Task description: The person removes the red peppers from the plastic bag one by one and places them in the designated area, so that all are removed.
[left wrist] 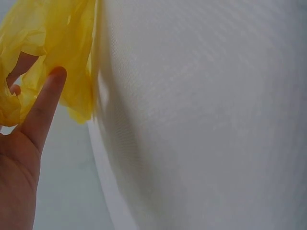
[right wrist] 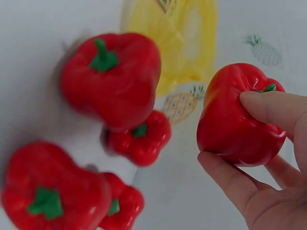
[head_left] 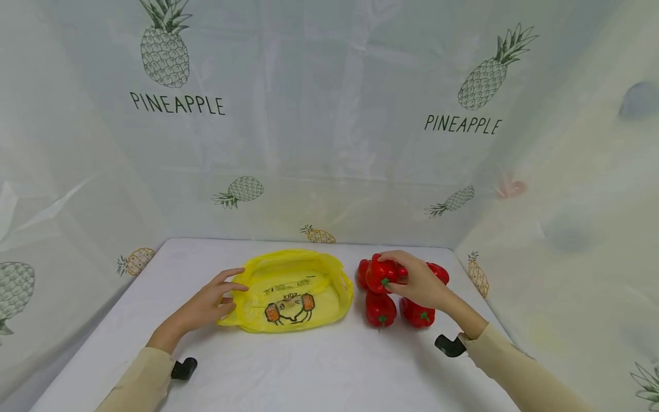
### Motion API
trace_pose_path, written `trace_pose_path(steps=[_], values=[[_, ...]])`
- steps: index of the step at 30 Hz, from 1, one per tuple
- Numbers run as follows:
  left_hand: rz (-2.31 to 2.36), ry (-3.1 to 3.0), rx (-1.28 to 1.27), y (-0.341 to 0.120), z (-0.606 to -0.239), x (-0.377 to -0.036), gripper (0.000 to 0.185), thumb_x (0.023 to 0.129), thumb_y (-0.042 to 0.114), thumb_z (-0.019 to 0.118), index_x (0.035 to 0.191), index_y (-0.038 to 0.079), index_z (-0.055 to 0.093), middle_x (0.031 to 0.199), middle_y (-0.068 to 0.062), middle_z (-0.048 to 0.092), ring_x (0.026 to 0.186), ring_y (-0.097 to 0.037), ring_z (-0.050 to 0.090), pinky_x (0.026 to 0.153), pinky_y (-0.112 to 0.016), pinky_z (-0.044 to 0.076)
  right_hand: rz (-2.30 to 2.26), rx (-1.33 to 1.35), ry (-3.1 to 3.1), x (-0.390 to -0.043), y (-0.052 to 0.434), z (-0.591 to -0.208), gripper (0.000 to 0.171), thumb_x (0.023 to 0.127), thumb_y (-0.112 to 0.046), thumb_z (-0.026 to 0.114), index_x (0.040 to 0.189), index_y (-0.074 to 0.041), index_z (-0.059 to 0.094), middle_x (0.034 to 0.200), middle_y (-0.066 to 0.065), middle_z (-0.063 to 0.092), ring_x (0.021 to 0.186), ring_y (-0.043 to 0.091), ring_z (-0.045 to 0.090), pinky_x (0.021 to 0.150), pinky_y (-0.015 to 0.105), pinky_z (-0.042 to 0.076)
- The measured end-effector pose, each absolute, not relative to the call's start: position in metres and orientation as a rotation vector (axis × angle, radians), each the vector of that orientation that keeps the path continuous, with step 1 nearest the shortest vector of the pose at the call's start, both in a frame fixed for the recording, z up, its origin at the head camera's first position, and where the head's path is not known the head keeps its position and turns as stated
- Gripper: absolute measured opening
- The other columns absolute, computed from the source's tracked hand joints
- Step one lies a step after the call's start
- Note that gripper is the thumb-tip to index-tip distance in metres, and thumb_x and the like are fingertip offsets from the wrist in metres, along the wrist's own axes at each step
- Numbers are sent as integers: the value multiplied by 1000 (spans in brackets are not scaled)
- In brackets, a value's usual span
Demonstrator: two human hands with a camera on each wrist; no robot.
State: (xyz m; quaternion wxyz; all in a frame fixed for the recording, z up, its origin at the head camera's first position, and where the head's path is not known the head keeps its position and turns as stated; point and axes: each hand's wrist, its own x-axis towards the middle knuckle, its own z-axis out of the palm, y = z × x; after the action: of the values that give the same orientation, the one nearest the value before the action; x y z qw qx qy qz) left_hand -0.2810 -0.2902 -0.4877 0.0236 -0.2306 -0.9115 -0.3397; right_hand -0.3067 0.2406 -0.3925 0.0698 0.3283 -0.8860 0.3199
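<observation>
A glossy red bell pepper (head_left: 378,277) with a green stem is held in my right hand (head_left: 419,283). The right wrist view shows thumb and fingers pinching this pepper (right wrist: 235,124) clear of the tabletop. Several more red peppers (head_left: 381,310) stand grouped just below and around that hand. At the left end of a yellow plastic bag (head_left: 298,286), spread with its mouth facing up, is my left hand (head_left: 206,303). Its fingers are parted and extended over the rim. In the left wrist view, the straight thumb lies against the crumpled yellow plastic (left wrist: 72,38).
A white table (head_left: 309,366) carries the bag and the peppers, the bag left of the peppers. Behind it and at both sides hangs a pale curtain (head_left: 329,143) printed with pineapples. Black wrist cameras sit below both sleeves.
</observation>
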Motion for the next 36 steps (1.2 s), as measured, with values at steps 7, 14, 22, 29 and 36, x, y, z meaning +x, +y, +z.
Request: trace_pose_path(steps=[7, 14, 22, 29, 36], values=[[-1049, -2826, -702, -291, -488, -281, 38, 96, -6, 71, 133, 5, 71, 171, -15, 28, 146, -46, 45, 101, -41, 60, 919, 957, -2659, -306, 268, -396, 65, 85, 2, 86, 142, -13, 60, 142, 10, 63, 121, 33, 65, 84, 35, 67], [-1043, -2834, -686, -291, -489, -280, 39, 96, -5, 71, 133, 7, 72, 171, -14, 28, 145, -45, 47, 101, -40, 60, 864, 947, -2651, -305, 294, -396, 64, 84, 6, 85, 141, -8, 59, 141, 14, 63, 122, 38, 65, 87, 40, 67], [-1029, -2809, -732, -291, -491, -280, 39, 96, -6, 71, 133, 6, 71, 170, -16, 29, 145, -46, 47, 100, -40, 61, 892, 928, -2636, -308, 322, -402, 65, 83, 8, 84, 141, -5, 58, 139, 17, 62, 121, 42, 65, 84, 37, 67], [-1014, -2798, -740, -292, -491, -280, 39, 96, -6, 71, 133, 5, 71, 170, -16, 29, 142, -46, 50, 99, -39, 62, 918, 903, -2622, -306, 344, -407, 64, 83, 10, 83, 140, -4, 59, 134, 17, 64, 113, 41, 66, 76, 32, 68], [-1006, -2794, -744, -291, -490, -280, 38, 96, -6, 71, 132, 5, 71, 170, -17, 30, 143, -45, 49, 99, -40, 62, 944, 936, -2620, -304, 362, -415, 66, 83, 8, 85, 142, -4, 59, 135, 18, 64, 115, 42, 64, 74, 32, 68]])
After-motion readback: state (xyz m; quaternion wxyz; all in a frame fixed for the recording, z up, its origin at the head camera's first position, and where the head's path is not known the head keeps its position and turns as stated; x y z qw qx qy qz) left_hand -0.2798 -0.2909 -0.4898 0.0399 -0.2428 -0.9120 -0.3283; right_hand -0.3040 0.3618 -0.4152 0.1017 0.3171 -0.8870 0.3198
